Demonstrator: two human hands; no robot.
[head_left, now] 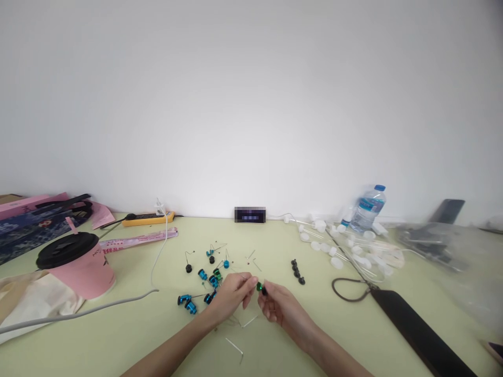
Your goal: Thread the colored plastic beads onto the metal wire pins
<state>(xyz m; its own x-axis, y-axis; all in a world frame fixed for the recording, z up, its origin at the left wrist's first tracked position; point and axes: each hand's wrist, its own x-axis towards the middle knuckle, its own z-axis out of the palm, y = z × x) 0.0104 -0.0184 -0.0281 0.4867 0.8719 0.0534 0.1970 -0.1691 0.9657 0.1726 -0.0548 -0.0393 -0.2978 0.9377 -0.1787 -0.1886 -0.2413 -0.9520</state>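
Observation:
My right hand (281, 306) pinches a small green and black metal part (260, 287) between thumb and fingertips. My left hand (236, 293) is closed in a pinch right beside that part; what its fingertips hold, if anything, is too small to make out. To the left of it lie several blue and black metal parts (190, 306) and a green one (217, 274). Behind them are black knobs (188, 268) with thin bent wires. Thin L-shaped hex keys (234, 346) lie near my wrists. Right of my hands, several black round parts (297, 272) form a short row.
A pink cup (84, 272) with a black lid stands at left by a grey cable (98, 305). A yellow power strip (147, 219) and a small display (250, 215) sit by the wall. White plastic pieces (337, 262), a water bottle (368, 209) and a black strap-like object (416, 330) are at right.

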